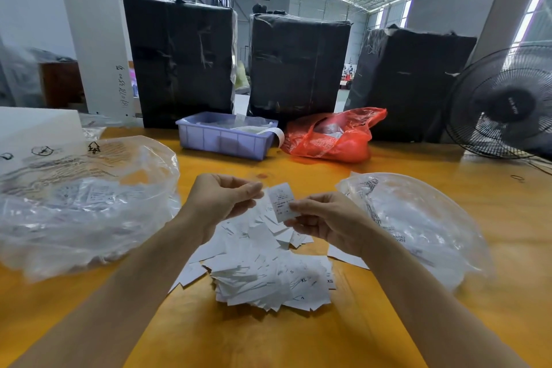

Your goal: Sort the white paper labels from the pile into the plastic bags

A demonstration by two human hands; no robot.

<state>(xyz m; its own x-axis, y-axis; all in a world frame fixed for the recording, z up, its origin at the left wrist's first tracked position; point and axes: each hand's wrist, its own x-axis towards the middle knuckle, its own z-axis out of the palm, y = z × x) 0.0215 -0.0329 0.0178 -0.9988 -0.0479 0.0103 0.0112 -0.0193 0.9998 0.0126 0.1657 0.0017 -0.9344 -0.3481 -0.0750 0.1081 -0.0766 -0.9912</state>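
A pile of white paper labels [268, 272] lies on the yellow table [298, 337] in front of me. My right hand [325, 218] pinches one white label [282, 202] upright above the pile. My left hand [222, 197] hovers just left of that label with fingers curled, its fingertips close to the label's top edge; whether they touch it is unclear. A large clear plastic bag [86, 203] holding some labels lies to the left. Another clear plastic bag [418, 224] lies to the right.
A lilac plastic bin [224, 139] and a red plastic bag [331, 137] sit at the back of the table. Three black wrapped bales [298, 66] stand behind them. A black fan [504, 104] stands at the far right, a white foam block [33, 128] at the far left.
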